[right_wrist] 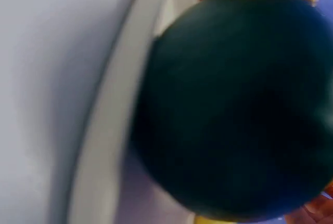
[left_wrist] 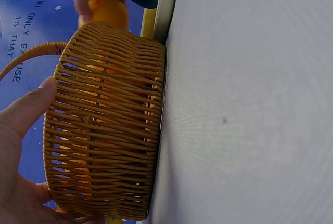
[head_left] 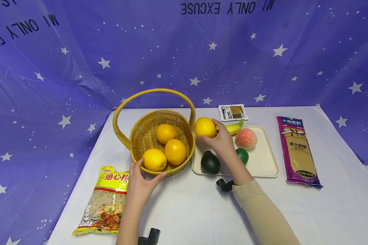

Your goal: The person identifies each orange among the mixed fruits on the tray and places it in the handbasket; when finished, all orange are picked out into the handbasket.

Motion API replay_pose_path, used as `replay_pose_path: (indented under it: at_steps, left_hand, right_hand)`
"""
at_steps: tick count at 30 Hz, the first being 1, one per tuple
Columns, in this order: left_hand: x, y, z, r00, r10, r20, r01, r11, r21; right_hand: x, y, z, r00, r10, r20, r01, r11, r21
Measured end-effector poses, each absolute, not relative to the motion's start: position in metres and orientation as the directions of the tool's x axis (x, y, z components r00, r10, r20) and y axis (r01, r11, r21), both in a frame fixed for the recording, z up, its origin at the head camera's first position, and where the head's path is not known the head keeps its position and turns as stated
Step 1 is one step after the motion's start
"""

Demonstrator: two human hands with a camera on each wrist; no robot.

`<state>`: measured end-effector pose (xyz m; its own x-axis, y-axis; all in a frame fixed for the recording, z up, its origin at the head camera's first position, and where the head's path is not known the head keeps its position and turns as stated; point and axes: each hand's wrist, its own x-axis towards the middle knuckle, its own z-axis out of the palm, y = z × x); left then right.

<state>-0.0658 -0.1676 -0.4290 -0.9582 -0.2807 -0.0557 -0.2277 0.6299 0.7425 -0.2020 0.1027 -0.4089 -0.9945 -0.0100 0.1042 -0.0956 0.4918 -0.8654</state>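
My left hand [head_left: 141,187] holds the near rim of a wicker basket [head_left: 134,136] with a tall hooped handle; the thumb lies on the rim in the left wrist view. Inside the basket lie two oranges [head_left: 175,152] and a yellower, lemon-like fruit [head_left: 154,160]. Just right of the basket, my right hand [head_left: 222,141] grips an orange [head_left: 205,127] above the left end of a cream tray [head_left: 265,163]. On that tray are a dark avocado [head_left: 210,162], a banana [head_left: 234,128], a peach [head_left: 246,138] and a green fruit [head_left: 242,156], partly hidden by the right wrist. The avocado [right_wrist: 234,104] fills most of the right wrist view.
A yellow bag of pasta [head_left: 105,204] lies left of my left forearm. A purple pack of noodles [head_left: 299,151] lies right of the tray, and a small white packet [head_left: 233,112] behind it. A starry purple cloth [head_left: 159,44] hangs behind the white table [head_left: 190,211].
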Motion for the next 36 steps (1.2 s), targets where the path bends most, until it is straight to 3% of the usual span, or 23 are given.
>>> replay_pose_path:
  at_steps: [9,20,36]
  left_hand:
    - [-0.066,-0.168,-0.430,-0.959,-0.279,-0.055,-0.227,0.633,0.740]
    - [-0.066,-0.168,-0.431,-0.960,-0.277,-0.047,-0.219,0.633,0.743]
    - [-0.067,-0.168,-0.430,-0.959,-0.276,-0.070,-0.236,0.631,0.739]
  right_hand:
    - [-0.186,0.104,-0.382,-0.989,0.016,0.150,-0.128,0.438,-0.890]
    - [-0.169,0.101,-0.364,-0.993,0.007,0.116,-0.103,0.407,-0.907]
    - [-0.164,0.046,-0.371,-0.958,-0.225,0.180,-0.247,0.316,-0.916]
